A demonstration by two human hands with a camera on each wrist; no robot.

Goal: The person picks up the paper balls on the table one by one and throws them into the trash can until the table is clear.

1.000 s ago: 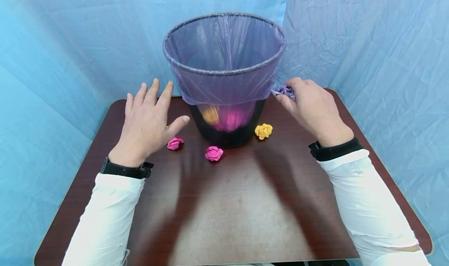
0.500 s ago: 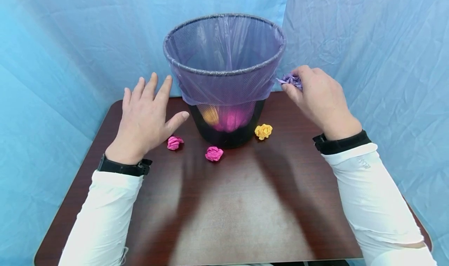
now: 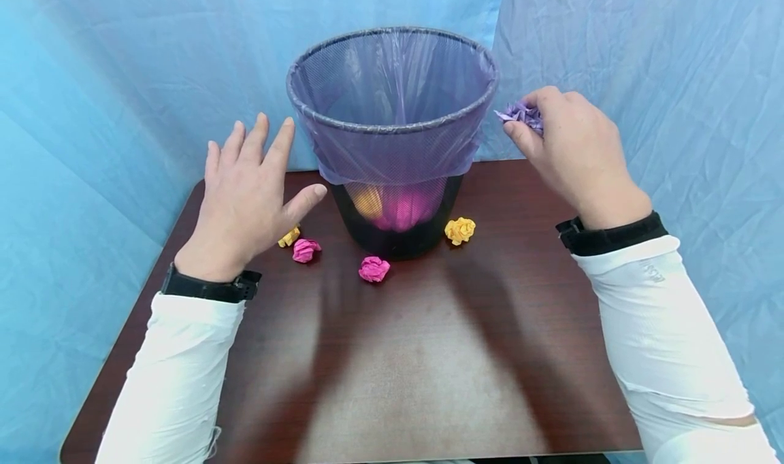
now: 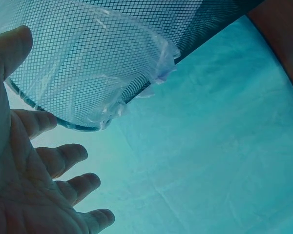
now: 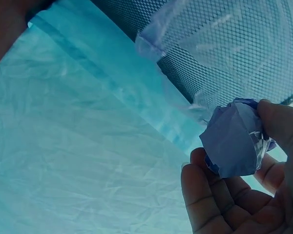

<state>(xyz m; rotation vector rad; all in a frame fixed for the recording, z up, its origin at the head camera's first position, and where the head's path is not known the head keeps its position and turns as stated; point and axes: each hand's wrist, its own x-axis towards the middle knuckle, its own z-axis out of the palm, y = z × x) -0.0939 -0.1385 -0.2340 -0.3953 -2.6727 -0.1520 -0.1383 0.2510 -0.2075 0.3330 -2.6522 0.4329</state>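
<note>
The purple paper ball (image 3: 520, 114) sits pinched in the fingertips of the right hand (image 3: 569, 147), held up just beside the rim of the mesh bin (image 3: 392, 120) and level with it, still outside the opening. This looks like the carry stage of dropping the ball in. The next move, as I judge it, calls for bringing the ball over the rim before that grip loosens. The left hand (image 3: 245, 192) hovers with fingers spread, holding nothing, near the bin's left side. More crumpled balls lie on the counter (image 3: 429, 355) around the bin's base.
</note>
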